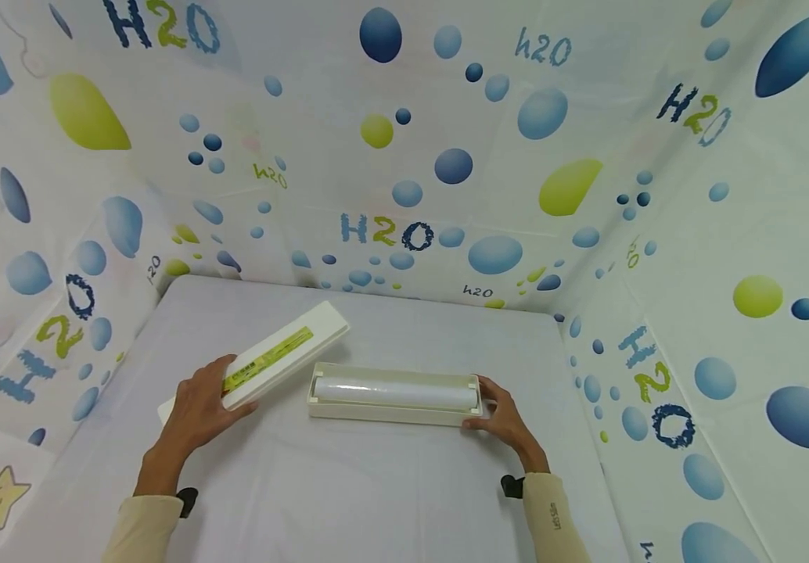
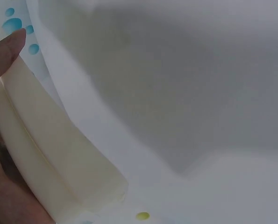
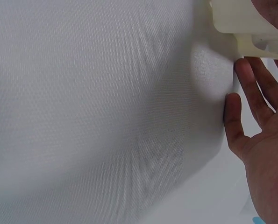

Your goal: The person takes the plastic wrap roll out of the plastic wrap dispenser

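My left hand grips a long white lid with a yellow-green label, thumb along the near edge and fingers over the far one. Tilted, its far end points up and right. In the left wrist view the lid's cream side lies between thumb and palm. To the right, a cream plastic-wrap dispenser box rests on the table, its top uncovered. Inside it lies a shiny whitish roll of wrap. My right hand holds the box's right end; the right wrist view shows just a corner of the box.
A white cloth covers the table. Behind and at both sides stand white curtain walls printed with blue and green drops and H2O lettering. A dark band sits at each wrist.
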`<state>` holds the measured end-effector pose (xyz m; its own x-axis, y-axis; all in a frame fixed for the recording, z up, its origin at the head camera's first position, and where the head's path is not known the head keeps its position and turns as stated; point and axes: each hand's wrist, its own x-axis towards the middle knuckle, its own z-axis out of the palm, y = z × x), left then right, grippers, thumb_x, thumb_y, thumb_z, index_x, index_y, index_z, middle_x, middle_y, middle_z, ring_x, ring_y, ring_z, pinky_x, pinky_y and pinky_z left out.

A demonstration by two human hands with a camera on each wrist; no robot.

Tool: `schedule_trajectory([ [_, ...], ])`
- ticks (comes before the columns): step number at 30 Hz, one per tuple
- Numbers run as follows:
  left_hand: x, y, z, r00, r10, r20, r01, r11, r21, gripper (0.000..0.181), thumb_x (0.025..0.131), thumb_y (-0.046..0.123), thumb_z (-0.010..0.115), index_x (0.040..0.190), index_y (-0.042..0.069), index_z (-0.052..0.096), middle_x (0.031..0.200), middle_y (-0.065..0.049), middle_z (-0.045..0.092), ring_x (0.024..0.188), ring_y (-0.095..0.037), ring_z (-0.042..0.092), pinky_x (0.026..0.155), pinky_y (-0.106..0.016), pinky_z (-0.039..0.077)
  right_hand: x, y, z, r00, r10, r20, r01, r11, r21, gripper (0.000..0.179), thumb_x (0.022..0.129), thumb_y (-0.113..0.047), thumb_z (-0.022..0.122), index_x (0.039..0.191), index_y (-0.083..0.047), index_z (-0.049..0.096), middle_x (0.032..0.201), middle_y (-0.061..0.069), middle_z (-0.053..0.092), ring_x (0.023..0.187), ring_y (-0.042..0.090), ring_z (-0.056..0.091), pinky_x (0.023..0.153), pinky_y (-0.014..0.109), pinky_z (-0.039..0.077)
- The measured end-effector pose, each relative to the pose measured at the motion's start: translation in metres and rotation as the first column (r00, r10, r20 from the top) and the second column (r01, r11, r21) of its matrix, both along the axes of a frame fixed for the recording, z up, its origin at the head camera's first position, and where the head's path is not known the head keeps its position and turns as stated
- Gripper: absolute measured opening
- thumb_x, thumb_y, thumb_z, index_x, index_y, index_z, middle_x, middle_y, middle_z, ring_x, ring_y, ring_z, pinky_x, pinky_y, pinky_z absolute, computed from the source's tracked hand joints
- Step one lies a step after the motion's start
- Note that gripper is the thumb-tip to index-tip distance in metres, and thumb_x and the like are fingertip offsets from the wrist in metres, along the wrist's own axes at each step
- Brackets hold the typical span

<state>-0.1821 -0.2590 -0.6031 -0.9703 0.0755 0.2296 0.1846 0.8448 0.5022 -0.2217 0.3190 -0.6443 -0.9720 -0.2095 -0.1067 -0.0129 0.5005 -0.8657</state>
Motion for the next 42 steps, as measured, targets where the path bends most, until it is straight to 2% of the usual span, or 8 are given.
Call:
schedule_trajectory([
  [8,0.013,-0.013,-0.008,0.999,0.052,0.015,-0.052,0.999,-0.006,0.096,0.082,0.035,0.094,0.155,-0.005,0.046,0.134,-0.029,0.065,0.109,-0.044,0.060,0.085,-0.061,0.039,0.001,0.001,0.000,1.000,-0.004,-0.003,0.004,1.000,-0.003,0.097,0.079,-0.012,0.098,0.162,-0.008,0.049,0.155,0.021,0.062,0.143,0.044,0.058,0.118,0.068,0.044],
  [21,0.026,-0.023,-0.016,0.989,0.119,0.087,-0.117,0.993,-0.022,0.103,0.082,0.036,0.094,0.159,-0.008,0.040,0.141,-0.034,0.058,0.115,-0.049,0.052,0.090,-0.069,0.039,0.001,0.004,-0.001,1.000,0.003,-0.017,-0.002,1.000,0.002,0.097,0.079,-0.012,0.098,0.162,-0.008,0.049,0.155,0.022,0.062,0.143,0.045,0.058,0.118,0.069,0.045],
  [30,0.033,-0.027,-0.025,0.984,0.137,0.111,-0.133,0.990,-0.041,0.106,0.083,0.040,0.093,0.160,-0.008,0.038,0.142,-0.035,0.058,0.116,-0.051,0.050,0.088,-0.065,0.037,-0.001,0.004,-0.001,1.000,-0.001,-0.023,0.001,1.000,-0.015,0.095,0.078,-0.010,0.098,0.161,-0.009,0.051,0.153,0.021,0.064,0.141,0.044,0.059,0.116,0.069,0.045],
  [42,0.044,-0.028,-0.035,0.973,0.166,0.160,-0.159,0.986,-0.059,0.108,0.084,0.040,0.093,0.159,-0.012,0.035,0.145,-0.040,0.052,0.129,-0.059,0.041,0.095,-0.073,0.035,0.000,0.003,0.000,1.000,0.007,-0.016,-0.008,1.000,-0.019,0.097,0.078,-0.012,0.099,0.162,-0.008,0.050,0.154,0.022,0.063,0.143,0.045,0.058,0.116,0.071,0.044],
])
